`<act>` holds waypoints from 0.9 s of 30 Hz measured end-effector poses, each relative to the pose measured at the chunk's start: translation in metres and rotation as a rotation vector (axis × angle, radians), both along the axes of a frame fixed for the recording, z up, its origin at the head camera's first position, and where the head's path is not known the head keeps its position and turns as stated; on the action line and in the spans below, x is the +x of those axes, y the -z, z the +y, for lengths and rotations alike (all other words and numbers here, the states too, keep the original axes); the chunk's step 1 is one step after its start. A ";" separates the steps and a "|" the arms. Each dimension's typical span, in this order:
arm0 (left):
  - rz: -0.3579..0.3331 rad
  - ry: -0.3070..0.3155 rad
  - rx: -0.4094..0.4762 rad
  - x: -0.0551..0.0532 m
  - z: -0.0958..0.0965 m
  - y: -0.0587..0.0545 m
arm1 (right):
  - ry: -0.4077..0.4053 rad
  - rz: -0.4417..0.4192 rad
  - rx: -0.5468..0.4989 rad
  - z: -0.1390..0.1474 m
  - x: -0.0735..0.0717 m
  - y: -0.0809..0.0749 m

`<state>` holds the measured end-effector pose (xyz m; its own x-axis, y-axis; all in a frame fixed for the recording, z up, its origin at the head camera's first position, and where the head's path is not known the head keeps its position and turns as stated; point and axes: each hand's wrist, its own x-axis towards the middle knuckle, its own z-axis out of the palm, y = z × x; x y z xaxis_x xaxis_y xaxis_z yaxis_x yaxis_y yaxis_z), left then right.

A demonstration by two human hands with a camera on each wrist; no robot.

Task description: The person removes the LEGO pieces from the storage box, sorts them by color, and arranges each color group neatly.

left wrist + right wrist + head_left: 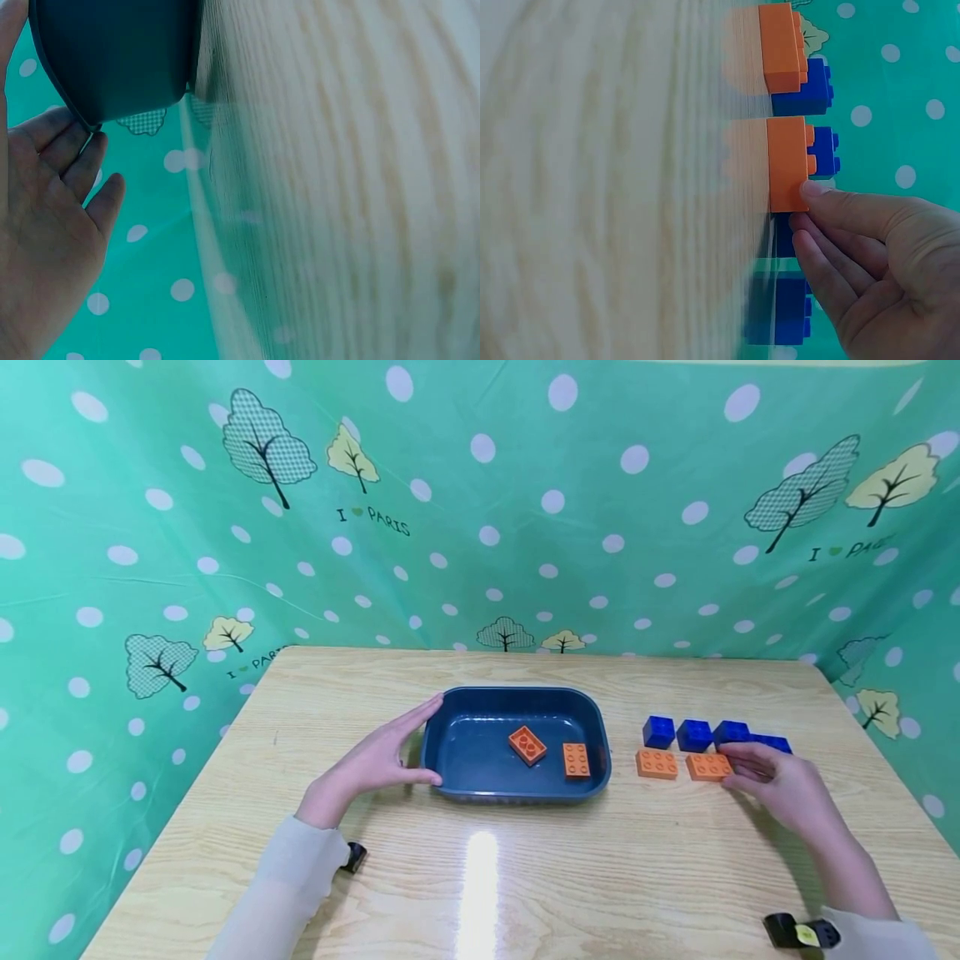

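My left hand (367,768) holds the left end of a dark blue tray (480,792), thumb at the near corner and fingers at the far corner. In the left wrist view, fingertips touch the tray's rim (56,82). Two orange toy bricks lie inside: a tilted one (527,746) with its hollow underside up and a studs-up one (576,762). My right hand (783,785) pinches the right end of an orange brick (707,767) on the table; the right wrist view shows the thumb on its corner. The fingers' far-side contact is partly hidden.
Another orange brick (656,764) sits left of the pinched one. Behind them stand several blue bricks in a row, including a left one (659,732), a middle one (694,736) and a right one (772,743). A green curtain (450,527) hangs behind the wooden table (585,877).
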<state>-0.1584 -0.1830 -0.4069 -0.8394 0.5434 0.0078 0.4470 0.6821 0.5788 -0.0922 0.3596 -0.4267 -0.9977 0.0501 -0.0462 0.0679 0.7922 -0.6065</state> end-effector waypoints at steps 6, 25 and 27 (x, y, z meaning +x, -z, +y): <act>-0.005 -0.008 0.000 0.001 0.000 0.000 | -0.009 0.013 -0.002 0.000 0.002 -0.004; -0.004 -0.007 0.004 0.001 0.000 0.000 | -0.020 0.154 -0.076 -0.007 0.009 -0.026; -0.005 -0.005 0.008 0.001 0.000 0.000 | -0.032 0.169 -0.100 -0.011 0.008 -0.029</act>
